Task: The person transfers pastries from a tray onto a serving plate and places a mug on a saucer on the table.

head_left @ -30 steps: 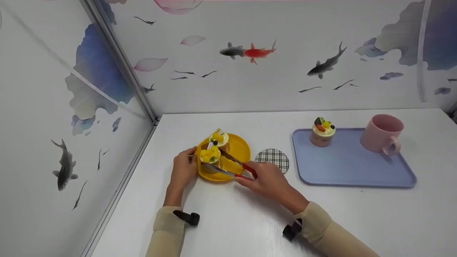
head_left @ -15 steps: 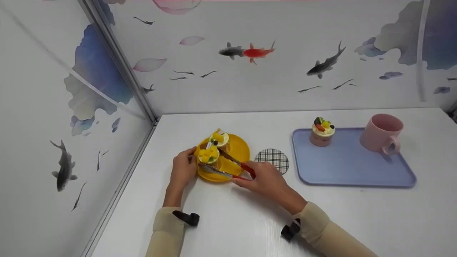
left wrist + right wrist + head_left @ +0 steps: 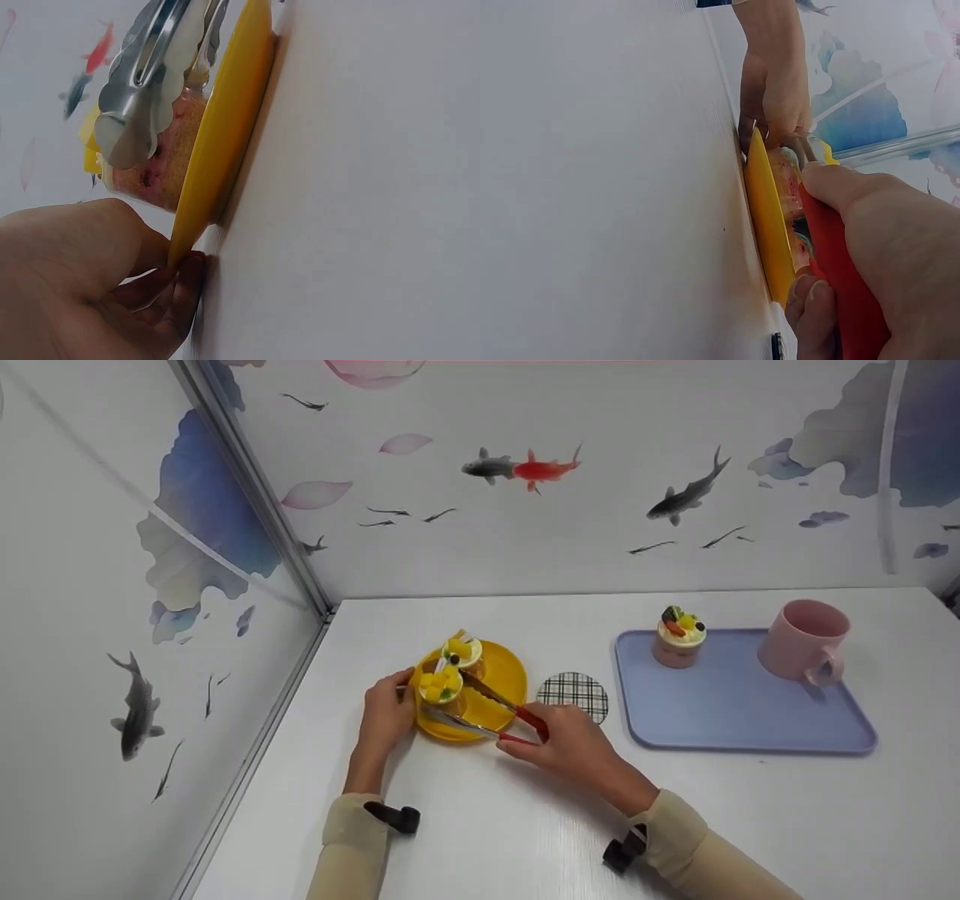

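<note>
My left hand (image 3: 388,711) pinches the left rim of a yellow plate (image 3: 501,675), thumb above and fingers beneath, as the left wrist view (image 3: 97,277) shows. On the plate stand two small dessert cups: a front cup (image 3: 441,684) topped with yellow fruit cubes and a rear cup (image 3: 463,651) close behind it. Red-handled metal tongs (image 3: 484,690) are gripped in my right hand (image 3: 577,742). Their scalloped ends straddle the front cup, which stands upright. In the right wrist view, the thumb lies along the red handle (image 3: 840,277).
A plaid round coaster (image 3: 577,694) lies right of the plate, partly behind my right hand. Farther right, a blue tray (image 3: 720,720) bears a third dessert cup (image 3: 679,639) and a pink mug (image 3: 799,641). Patterned white walls (image 3: 600,562) rise behind and at left.
Over the last half second my right hand and the tongs have shifted slightly to the right. My left hand, the plate and both cups on it stay in place.
</note>
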Demonstrator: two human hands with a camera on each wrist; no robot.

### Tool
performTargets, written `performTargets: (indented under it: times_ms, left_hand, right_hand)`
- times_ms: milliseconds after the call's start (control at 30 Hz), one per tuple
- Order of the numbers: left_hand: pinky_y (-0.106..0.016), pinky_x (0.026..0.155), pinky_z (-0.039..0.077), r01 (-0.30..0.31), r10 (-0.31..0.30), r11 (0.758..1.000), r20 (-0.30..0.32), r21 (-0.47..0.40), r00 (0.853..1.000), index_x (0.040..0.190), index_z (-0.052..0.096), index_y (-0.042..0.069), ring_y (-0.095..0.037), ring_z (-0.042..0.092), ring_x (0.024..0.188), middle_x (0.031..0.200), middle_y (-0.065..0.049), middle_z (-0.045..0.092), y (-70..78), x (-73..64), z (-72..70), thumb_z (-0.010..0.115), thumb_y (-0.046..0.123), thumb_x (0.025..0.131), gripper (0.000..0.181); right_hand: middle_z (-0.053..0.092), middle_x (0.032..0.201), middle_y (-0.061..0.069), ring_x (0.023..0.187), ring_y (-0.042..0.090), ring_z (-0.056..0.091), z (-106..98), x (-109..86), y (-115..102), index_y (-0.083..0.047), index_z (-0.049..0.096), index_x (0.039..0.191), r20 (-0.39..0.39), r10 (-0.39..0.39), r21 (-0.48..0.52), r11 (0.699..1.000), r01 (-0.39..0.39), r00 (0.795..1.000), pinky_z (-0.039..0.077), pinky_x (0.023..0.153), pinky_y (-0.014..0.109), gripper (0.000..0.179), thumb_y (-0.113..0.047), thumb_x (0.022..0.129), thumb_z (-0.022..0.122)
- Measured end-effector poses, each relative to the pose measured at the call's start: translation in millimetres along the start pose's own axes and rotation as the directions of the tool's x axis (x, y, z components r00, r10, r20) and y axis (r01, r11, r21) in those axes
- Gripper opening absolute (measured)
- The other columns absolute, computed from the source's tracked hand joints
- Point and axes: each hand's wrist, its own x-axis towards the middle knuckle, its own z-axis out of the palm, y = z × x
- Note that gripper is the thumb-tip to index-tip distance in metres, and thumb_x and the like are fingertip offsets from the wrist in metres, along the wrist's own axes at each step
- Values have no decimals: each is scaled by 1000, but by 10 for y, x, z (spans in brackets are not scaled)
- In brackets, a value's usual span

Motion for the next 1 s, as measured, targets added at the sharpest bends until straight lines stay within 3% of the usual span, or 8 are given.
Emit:
performTargets:
  times_ms: [433,600,1000]
  left_hand:
    - [-41,117,56,-20,20,1000,-5,1,1000,158,55,7,-26,64,135,154,-13,62,-5,-16,7,54,11,113,45]
    - [-41,116,57,-40,40,999,-25,18,999,157,56,7,-27,66,135,153,-14,64,-16,-26,9,55,11,113,44]
    - [-42,118,55,5,-5,1000,-8,2,1000,158,55,9,-26,64,136,155,-12,62,-6,-5,11,54,11,113,45]
  right_hand:
    - [58,72,-7,68,12,52,-111,-189,100,-14,78,119,29,87,44,995,-89,996,37,56,21,64,-67,84,85]
    - [60,73,-8,69,11,53,-166,-264,137,-13,78,121,36,82,62,995,-84,996,39,56,20,63,-64,86,85]
    - [60,74,-8,69,11,52,-343,-469,331,-13,76,121,40,73,68,995,-76,997,42,54,19,57,-59,88,85]
